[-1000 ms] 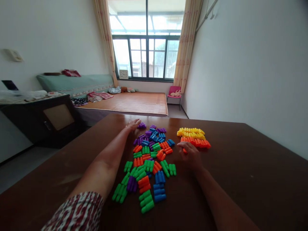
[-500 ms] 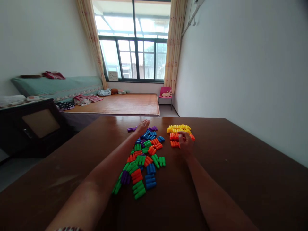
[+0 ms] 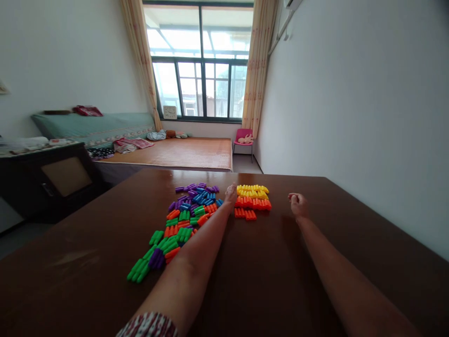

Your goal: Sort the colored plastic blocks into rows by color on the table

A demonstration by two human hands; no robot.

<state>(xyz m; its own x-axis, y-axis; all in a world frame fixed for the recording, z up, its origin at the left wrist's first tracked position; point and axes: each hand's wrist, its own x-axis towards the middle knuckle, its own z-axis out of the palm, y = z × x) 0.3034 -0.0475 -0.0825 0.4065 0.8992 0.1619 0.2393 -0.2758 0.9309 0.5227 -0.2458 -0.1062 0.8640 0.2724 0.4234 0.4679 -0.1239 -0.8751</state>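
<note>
Plainly, farthest left of both hands stands a dark brown wooden cabinet (image 3: 24,173) with a tan door panel, beyond the glossy dark brown wooden bench (image 3: 87,229). To the left of the left hand spreads a loose heap: green plastic pieces (image 3: 139,270) shaped like joined rods reach nearest the person, a purple ribbed plastic piece (image 3: 156,259) against them; orange ribbed plastic pieces (image 3: 171,230) lie among the green, and blue ribbed plastic pieces (image 3: 209,196) mix with more purple at the far end (the left forearm covers part of this heap). The left hand (image 3: 230,193) points forward, fingers close together; whether it grips anything, I cannot tell. Immediately to its right lie rows of yellow ribbed plastic pieces (image 3: 252,189), then, nearer the person, a long orange row (image 3: 253,203) and a separate shorter orange row (image 3: 245,214). Right of these, well apart from the left hand, the right hand (image 3: 299,205) is over the bench, narrow, its fingers curled in; I cannot tell if they enclose something.
</note>
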